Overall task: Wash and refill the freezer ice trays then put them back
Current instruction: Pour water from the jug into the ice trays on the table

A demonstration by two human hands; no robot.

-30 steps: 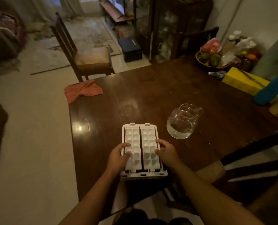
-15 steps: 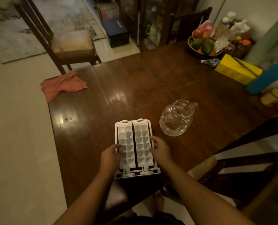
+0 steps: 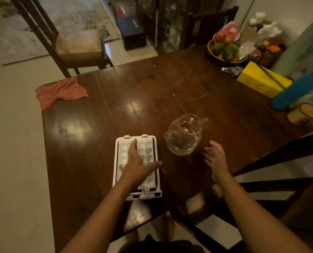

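The two white ice trays (image 3: 147, 152) sit side by side in a white frame on the dark wood table (image 3: 97, 125), just left of the glass jug (image 3: 185, 136). The jug has some water in it. Its spout points at the trays, and its handle sticks out on the far right side.

The left hand (image 3: 137, 167) lies flat on top of the trays. Its fingers are spread and its thumb points toward the jug. It looks like it is holding the trays down. The right hand (image 3: 216, 157) is in the air just right of the jug, on the near side. It is open, with loose fingers, and it holds nothing. I cannot tell if it touches the glass. The light is dim, so I cannot tell if the little cups have water yet.

I think the filling step is coming up, and this is where it could go wrong. The jug is round and smooth. The right hand is by its belly, not its handle, so a grab there could slip. Then water would spill on the wood. The cups are small, so a fast pour would run over. The left hand covers many cups, so water could splash off it.

An orange cloth (image 3: 60, 92) lies far to the left of the jug.
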